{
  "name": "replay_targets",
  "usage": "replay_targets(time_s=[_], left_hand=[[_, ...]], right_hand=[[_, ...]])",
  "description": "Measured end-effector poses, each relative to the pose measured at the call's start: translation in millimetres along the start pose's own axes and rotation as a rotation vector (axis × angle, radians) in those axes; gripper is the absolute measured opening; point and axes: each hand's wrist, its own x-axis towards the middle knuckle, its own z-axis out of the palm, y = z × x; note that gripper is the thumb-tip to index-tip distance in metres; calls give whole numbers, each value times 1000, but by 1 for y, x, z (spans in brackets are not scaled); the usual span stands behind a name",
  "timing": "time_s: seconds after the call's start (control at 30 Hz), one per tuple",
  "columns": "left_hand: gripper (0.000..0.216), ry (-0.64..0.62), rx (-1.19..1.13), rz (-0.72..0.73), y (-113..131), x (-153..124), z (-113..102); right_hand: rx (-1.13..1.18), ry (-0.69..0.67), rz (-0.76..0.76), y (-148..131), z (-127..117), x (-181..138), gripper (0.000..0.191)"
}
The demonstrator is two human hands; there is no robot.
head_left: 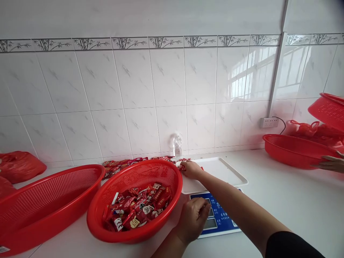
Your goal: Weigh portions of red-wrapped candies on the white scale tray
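My right hand (pixel 191 170) reaches over the left end of the white tray (pixel 228 175), its fingers closed on a small red packet (pixel 182 167). Part of that packet is hidden by the fingers. Lower down, my left hand (pixel 194 219) is curled closed above the left side of the blue and white scale (pixel 219 215). Its fingertips are turned away, so whatever they may hold is hidden. Beside my left hand stands a red perforated basket (pixel 94 215) with many small wrapped red packets (pixel 142 206) in it.
Another red basket (pixel 53 182) stands at the left, near a red plastic bag (pixel 23 165). More red packets (pixel 118 165) lie along the wall by a clear bottle (pixel 177 146). At right, another person's hand (pixel 331 163) touches a red basket (pixel 290 152). A socket strip (pixel 269 123) is on the wall.
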Motion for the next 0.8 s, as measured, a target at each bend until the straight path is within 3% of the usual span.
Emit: replay_targets(time_s=[0.23, 0.6, 0.8], left_hand=[[34, -5, -27, -6, 2, 1, -1], [28, 7, -18, 11, 3, 1, -1], [28, 26, -15, 34, 2, 3, 0]], right_hand=[[241, 29, 142, 18, -9, -10, 32], [986, 370, 371, 49, -32, -24, 35], [1238, 450, 445, 58, -38, -45, 35]])
